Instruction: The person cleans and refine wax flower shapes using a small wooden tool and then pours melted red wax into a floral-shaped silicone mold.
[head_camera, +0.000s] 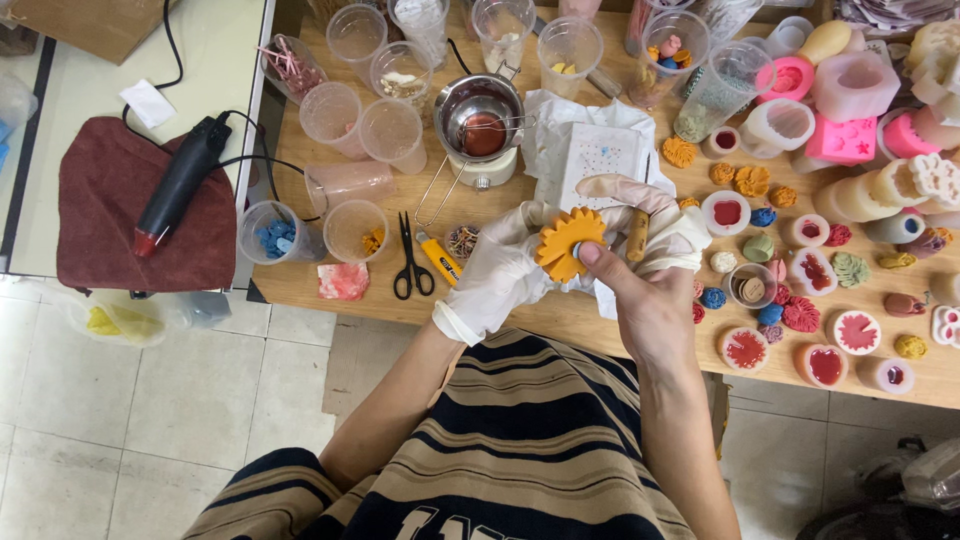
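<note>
Head view | my gloved left hand (500, 265) cradles the orange flower-shaped mould (568, 243) above the wooden table (560, 320) edge | my bare right hand (640, 295) pinches its rim, thumb on front

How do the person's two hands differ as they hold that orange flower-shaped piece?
The left hand wears a white glove; the right hand is bare. The left hand cradles the orange flower-shaped piece from behind; the right hand presses a thumb on its front. Both touch the piece above the wooden table.
</note>
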